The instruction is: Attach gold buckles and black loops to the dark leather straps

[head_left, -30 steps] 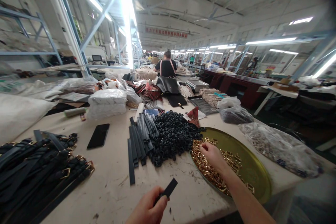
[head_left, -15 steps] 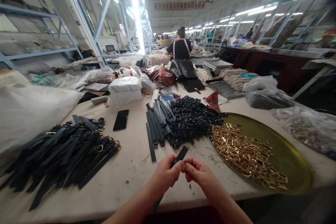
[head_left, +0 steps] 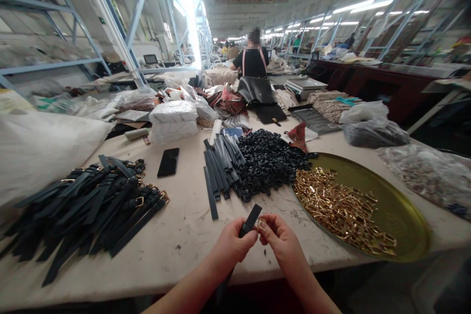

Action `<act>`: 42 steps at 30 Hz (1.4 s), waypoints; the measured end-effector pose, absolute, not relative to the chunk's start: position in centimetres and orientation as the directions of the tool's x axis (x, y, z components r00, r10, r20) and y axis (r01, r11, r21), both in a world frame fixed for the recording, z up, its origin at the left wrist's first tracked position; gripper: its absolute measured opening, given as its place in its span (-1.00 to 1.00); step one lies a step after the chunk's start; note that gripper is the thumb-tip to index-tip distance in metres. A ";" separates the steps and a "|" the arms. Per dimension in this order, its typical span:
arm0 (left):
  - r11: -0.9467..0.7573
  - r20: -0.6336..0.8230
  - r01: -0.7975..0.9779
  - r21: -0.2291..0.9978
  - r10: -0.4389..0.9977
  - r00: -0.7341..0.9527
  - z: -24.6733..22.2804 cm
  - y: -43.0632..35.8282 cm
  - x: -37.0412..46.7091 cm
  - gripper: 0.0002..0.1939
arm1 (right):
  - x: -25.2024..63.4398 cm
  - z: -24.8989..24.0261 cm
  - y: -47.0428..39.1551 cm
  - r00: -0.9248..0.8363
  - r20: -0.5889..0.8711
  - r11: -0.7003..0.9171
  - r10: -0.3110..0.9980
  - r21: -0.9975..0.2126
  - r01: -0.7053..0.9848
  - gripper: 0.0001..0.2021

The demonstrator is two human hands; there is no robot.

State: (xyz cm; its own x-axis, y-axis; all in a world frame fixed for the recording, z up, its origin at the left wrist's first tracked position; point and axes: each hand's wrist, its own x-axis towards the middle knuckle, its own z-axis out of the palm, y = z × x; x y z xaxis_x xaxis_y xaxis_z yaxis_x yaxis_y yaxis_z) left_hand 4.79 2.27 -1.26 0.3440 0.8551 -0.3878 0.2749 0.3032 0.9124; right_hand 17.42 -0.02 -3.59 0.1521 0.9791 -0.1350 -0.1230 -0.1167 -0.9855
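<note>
Near the table's front edge, my left hand (head_left: 235, 243) is closed around a black strap (head_left: 253, 217), whose flat end sticks up past the fingers while the rest hangs below. Just right of it, my right hand (head_left: 276, 235) pinches a small gold buckle (head_left: 261, 225) beside the strap. Beyond my hands lie a stack of dark strips (head_left: 217, 169) and a heap of small black loops (head_left: 267, 162). A round golden tray (head_left: 408, 221) at the right holds a pile of gold buckles (head_left: 338, 206).
Straps with buckles (head_left: 91, 206) are piled at the left, near a black phone (head_left: 168, 162). A white plastic-wrapped bundle (head_left: 172, 120) and a black bag (head_left: 257, 93) lie farther back. Beyond them a person (head_left: 253, 61) is seen from behind.
The gold buckle shows more clearly between my right fingertips, which are slightly farther from my left hand. The view has tilted a little.
</note>
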 end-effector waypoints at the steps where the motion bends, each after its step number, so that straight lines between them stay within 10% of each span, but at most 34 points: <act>1: 0.322 -0.388 0.236 0.917 0.861 0.329 -1.1 2.1 4.9 -0.86 | 17.2 -3.8 -0.1 0.159 -0.143 -0.117 0.977 -0.979 -0.166 -0.72; 16: 0.045 -0.163 0.354 0.934 0.936 0.312 -1.5 1.2 4.4 -0.88 | 16.1 -3.3 -1.7 0.091 -0.252 -0.212 0.964 -0.925 -0.315 -0.67; 29: -0.394 -0.102 0.804 0.445 0.870 0.483 -0.2 1.3 3.0 -0.85 | 16.6 -3.3 -2.5 -0.170 -0.376 -0.408 0.911 -0.759 -0.507 -0.70; 42: -0.399 -0.099 0.746 0.533 0.846 0.524 0.1 1.4 2.5 -0.84 | 16.3 -3.7 -2.5 -0.159 -0.490 -0.454 0.857 -0.575 -0.680 -0.81</act>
State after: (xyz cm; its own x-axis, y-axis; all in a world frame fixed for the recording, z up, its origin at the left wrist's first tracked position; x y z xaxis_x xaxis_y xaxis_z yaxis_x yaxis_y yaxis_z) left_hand 2.53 1.43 0.13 0.5238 0.8460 -0.0994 0.7462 -0.3994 0.5326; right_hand 16.32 -2.47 -3.66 -0.1586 0.8573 -0.4897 -0.6805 -0.4543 -0.5750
